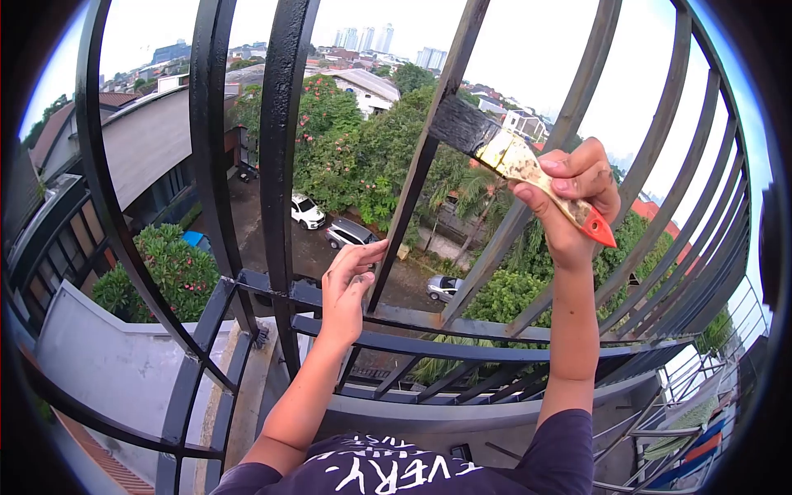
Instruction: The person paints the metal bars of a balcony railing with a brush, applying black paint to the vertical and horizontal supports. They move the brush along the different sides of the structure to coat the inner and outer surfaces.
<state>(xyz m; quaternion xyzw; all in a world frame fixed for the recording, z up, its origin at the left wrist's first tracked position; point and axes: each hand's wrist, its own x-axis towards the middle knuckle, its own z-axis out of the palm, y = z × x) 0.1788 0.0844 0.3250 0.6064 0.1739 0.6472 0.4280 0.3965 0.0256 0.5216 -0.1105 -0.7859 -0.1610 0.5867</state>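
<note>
My right hand (584, 186) grips a paintbrush (513, 157) by its paint-spattered wooden handle, whose tip is red. Black paint coats the bristles, which lie against an upright metal bar (406, 198) of the railing. That bar is dark on the side facing the brush. Lower on the same bar, my left hand (346, 285) has its fingers stretched out, fingertips right at the bar's edge. To the left stand glossy black bars (280, 124). Farther right, the bars (587, 74) look dull grey-brown.
A horizontal rail (487, 328) crosses below the bars, with a lower black railing (462, 388) beneath. Beyond it, far below, are trees, parked cars (307, 211) and rooftops. A metal rack with cloths (685, 437) stands at lower right.
</note>
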